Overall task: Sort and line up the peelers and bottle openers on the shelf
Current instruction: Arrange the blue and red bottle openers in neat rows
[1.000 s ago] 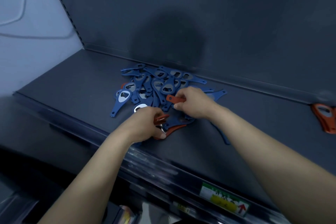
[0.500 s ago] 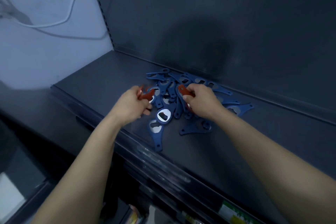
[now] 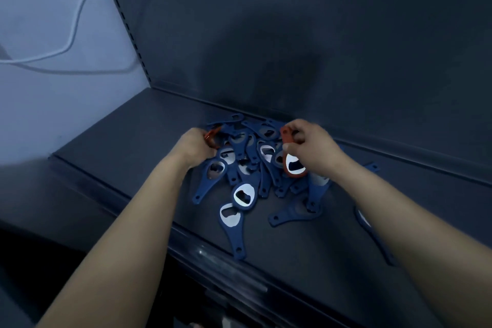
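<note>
White cable point(image 3: 77, 21) loops down the wall left of the dark shelf point(image 3: 119, 146). Blue bottle openers point(image 3: 242, 196), flat plastic with shiny steel heads, heaped mid-shelf. Left hand point(image 3: 195, 146) grip clenched on red opener point(image 3: 212, 134) at pile's left edge. Right hand point(image 3: 312, 150) grip pinches second red opener point(image 3: 294, 168) over the pile, steel head newly exposed versus 0.5 s ago.

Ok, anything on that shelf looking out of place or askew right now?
Yes. The blue bottle openers lie in a crisscrossed heap, not lined up. One stray blue opener lies near the front edge of the shelf. Mixed in: the left hand grips a red opener, the right hand a second red opener.
</note>
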